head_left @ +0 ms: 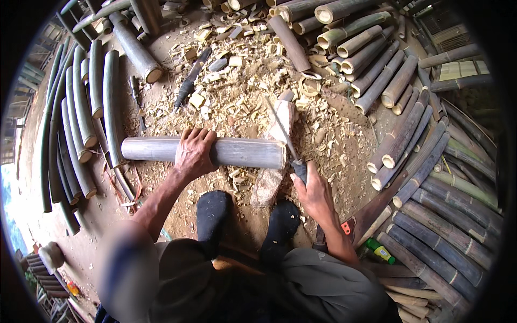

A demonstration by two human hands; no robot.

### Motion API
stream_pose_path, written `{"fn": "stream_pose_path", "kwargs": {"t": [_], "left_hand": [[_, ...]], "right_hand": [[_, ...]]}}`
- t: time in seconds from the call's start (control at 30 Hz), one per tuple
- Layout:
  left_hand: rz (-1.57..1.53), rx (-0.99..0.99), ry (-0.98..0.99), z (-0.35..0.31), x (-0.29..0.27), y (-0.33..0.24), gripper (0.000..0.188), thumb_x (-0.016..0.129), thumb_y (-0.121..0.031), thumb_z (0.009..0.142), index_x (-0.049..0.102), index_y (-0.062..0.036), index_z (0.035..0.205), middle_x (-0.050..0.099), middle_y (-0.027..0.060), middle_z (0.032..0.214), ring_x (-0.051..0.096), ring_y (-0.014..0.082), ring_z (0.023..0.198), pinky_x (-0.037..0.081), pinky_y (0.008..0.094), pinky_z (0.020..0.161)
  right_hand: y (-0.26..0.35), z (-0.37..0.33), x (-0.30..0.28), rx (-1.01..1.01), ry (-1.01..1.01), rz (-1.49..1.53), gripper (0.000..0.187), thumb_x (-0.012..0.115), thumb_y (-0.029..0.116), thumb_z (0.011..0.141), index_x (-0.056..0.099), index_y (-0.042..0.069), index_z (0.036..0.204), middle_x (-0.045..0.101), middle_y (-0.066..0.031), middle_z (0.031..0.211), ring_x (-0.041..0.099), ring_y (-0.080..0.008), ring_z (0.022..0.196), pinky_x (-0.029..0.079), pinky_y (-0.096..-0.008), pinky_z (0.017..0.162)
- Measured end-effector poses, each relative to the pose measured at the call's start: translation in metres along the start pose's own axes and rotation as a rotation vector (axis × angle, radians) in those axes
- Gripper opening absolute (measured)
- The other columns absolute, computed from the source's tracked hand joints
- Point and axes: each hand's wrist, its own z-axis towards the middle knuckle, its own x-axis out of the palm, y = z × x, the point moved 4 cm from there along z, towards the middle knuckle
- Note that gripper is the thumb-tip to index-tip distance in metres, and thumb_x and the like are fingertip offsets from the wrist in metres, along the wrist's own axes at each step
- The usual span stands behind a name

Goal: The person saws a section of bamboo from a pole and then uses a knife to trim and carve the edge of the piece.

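A thick grey bamboo section [247,153] lies crosswise in front of my feet, its right end over a pale wooden block [266,189]. My left hand [195,152] grips it from above, left of the middle, fingers bent over the far side. In my right hand [313,185] is the dark handle of a long, narrow-bladed knife [281,125]. Its blade slants up and left, just beside the bamboo's cut right end; whether they touch I cannot tell. Another knife [192,81] with a wrapped dark handle lies on the wood chips beyond.
Pale wood chips [247,91] cover the ground ahead. Bamboo lengths [113,102] lie at the left, and more bamboo [401,81] is piled at the right. A green bottle [380,251] lies by my right knee. My dark-covered feet [214,215] stand close to the block.
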Motion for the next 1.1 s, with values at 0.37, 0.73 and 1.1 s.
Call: {"fn": "stream_pose_path", "kwargs": {"t": [0.37, 0.73, 1.1], "left_hand": [[-0.013, -0.002, -0.160, -0.008, 0.007, -0.006, 0.047, 0.080, -0.015, 0.066, 0.063, -0.0079, 0.109, 0.065, 0.0125, 0.105, 0.063, 0.0331, 0.108, 0.047, 0.0476, 0.098], [0.000, 0.037, -0.231, -0.007, 0.006, -0.011, 0.052, 0.078, -0.016, 0.069, 0.062, -0.0054, 0.117, 0.067, 0.0161, 0.115, 0.063, 0.0358, 0.116, 0.046, 0.0497, 0.103], [0.017, 0.027, -0.224, -0.012, 0.016, -0.008, 0.075, 0.092, -0.028, 0.061, 0.060, -0.0055, 0.125, 0.066, 0.0156, 0.124, 0.061, 0.0354, 0.122, 0.044, 0.0507, 0.107]], "right_hand": [[-0.033, -0.001, 0.019, 0.018, 0.019, -0.083, 0.038, 0.062, 0.031, 0.103, 0.048, 0.000, 0.121, 0.068, -0.0307, 0.086, 0.067, -0.0530, 0.084, 0.052, -0.0599, 0.071], [-0.041, 0.011, 0.023, 0.123, 0.082, -0.176, 0.036, 0.061, 0.031, 0.103, 0.048, 0.001, 0.115, 0.069, -0.0305, 0.083, 0.072, -0.0479, 0.079, 0.056, -0.0547, 0.066], [-0.011, 0.001, 0.024, -0.055, -0.083, -0.141, 0.028, 0.064, 0.024, 0.102, 0.051, 0.002, 0.115, 0.071, -0.0257, 0.083, 0.073, -0.0430, 0.072, 0.057, -0.0510, 0.058]]}}
